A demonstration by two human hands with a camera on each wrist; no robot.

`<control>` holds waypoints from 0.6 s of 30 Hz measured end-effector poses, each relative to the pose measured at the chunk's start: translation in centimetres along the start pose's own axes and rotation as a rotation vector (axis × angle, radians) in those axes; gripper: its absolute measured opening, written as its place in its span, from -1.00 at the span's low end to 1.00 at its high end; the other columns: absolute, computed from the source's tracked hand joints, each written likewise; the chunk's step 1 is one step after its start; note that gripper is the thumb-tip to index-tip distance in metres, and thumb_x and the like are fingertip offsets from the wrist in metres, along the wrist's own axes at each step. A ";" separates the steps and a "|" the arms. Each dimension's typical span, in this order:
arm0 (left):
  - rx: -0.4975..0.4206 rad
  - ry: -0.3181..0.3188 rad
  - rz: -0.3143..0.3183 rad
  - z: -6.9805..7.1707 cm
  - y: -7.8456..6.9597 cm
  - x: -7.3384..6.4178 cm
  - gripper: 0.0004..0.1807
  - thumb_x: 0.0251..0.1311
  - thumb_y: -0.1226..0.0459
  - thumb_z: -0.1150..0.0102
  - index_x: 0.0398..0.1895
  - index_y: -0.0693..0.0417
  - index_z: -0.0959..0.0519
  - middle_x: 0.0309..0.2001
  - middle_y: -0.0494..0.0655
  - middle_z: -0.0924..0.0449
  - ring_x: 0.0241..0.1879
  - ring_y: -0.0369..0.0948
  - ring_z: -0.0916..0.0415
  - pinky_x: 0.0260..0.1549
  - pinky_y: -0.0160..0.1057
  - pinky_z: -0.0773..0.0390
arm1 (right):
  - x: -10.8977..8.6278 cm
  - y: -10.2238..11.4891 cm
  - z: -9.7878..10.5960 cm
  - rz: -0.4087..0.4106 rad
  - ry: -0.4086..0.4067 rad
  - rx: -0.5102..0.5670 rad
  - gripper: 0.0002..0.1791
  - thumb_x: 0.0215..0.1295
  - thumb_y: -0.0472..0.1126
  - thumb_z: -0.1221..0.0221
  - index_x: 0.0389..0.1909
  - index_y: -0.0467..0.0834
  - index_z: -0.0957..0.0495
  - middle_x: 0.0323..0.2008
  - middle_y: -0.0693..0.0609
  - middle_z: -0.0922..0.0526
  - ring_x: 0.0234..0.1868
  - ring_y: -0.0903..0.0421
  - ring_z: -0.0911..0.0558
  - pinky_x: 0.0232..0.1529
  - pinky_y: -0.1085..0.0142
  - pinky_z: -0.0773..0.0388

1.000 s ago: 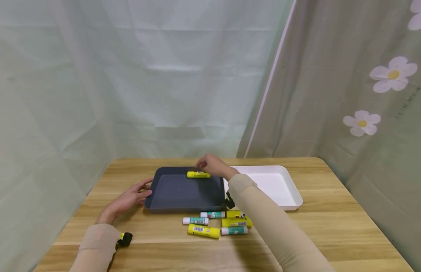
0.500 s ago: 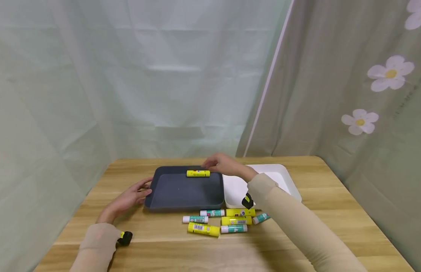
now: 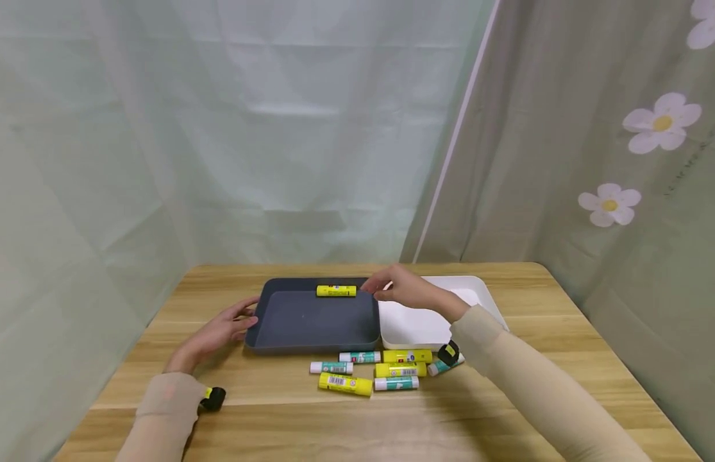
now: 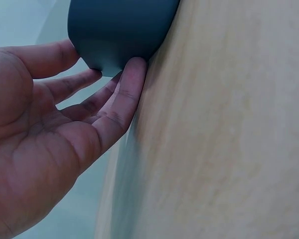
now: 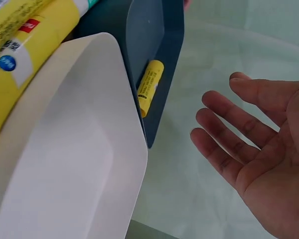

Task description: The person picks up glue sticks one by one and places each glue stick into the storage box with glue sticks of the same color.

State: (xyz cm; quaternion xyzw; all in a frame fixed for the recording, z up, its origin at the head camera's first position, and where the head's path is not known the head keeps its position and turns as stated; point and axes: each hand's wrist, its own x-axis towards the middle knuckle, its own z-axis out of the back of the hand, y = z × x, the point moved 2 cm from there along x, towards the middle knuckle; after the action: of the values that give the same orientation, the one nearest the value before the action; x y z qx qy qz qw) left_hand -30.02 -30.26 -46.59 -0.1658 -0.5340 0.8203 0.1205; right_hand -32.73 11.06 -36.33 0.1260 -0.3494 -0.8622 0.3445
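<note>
A dark grey tray (image 3: 313,324) lies on the table with one yellow glue stick (image 3: 336,291) in it along the far side. My left hand (image 3: 221,330) touches the tray's left edge. In the left wrist view its fingertips (image 4: 133,74) rest against the outer wall, fingers mostly straight. My right hand (image 3: 409,289) hovers over the seam between the dark tray and a white tray (image 3: 406,326); the right wrist view shows its fingers (image 5: 222,149) relaxed and spread, holding nothing. In front of the trays lie a yellow glue stick (image 3: 345,384) and a white-and-teal glue stick (image 3: 396,383).
Several more yellow and white-and-teal glue sticks (image 3: 400,369) lie grouped before the trays, close to their near edges. The wooden table (image 3: 276,423) reaches back to a pale curtain (image 3: 299,160). My right forearm crosses above the table's right half.
My right hand has let go of the yellow glue stick and moved right, away from it, toward the white tray. A teal glue stick came into view under the forearm. My left hand stays put.
</note>
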 end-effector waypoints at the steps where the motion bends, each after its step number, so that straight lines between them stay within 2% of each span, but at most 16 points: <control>1: 0.002 0.005 -0.005 0.0 0.0 0.0 -0.24 0.65 0.20 0.06 0.69 0.22 0.14 0.49 0.49 -0.01 0.47 0.41 -0.12 0.32 0.34 -0.31 | -0.3 -0.1 0.0 -0.005 -0.004 0.003 -0.68 0.50 -0.38 -0.20 0.15 -0.10 -0.72 0.12 0.00 -0.72 0.04 0.03 -0.70 -0.05 0.21 -0.67; 6: 0.003 0.011 -0.006 -0.3 0.0 0.1 -0.25 0.64 0.21 0.05 0.69 0.23 0.13 0.48 0.49 -0.01 0.47 0.41 -0.12 0.32 0.33 -0.32 | -1.9 -0.5 0.1 -0.010 -0.010 0.006 -0.67 0.49 -0.39 -0.20 0.16 -0.07 -0.72 0.12 0.02 -0.72 0.03 0.08 -0.68 -0.07 0.23 -0.66; 11: 0.000 0.006 -0.008 -0.5 -0.1 0.3 -0.25 0.64 0.20 0.05 0.69 0.22 0.12 0.47 0.48 -0.02 0.45 0.40 -0.15 0.31 0.32 -0.33 | -3.5 -0.4 0.1 0.004 -0.003 -0.017 -0.69 0.51 -0.33 -0.20 0.19 -0.08 -0.70 0.11 0.03 -0.72 0.10 0.00 -0.68 0.05 0.17 -0.63; 18: -0.001 0.003 -0.015 -0.7 0.2 0.7 -0.25 0.63 0.21 0.03 0.69 0.23 0.10 0.47 0.47 -0.05 0.40 0.35 -0.24 0.27 0.29 -0.39 | -6.1 -0.8 0.2 0.016 -0.042 -0.032 -0.68 0.49 -0.34 -0.23 0.18 -0.07 -0.70 0.05 0.06 -0.73 0.03 0.12 -0.67 0.13 0.09 -0.60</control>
State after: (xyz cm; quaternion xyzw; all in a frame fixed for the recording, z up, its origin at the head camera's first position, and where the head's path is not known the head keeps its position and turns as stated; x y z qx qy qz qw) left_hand -30.35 -29.46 -47.14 -0.1631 -0.5353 0.8189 0.1276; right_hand -28.77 15.74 -36.89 0.0996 -0.3435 -0.8673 0.3462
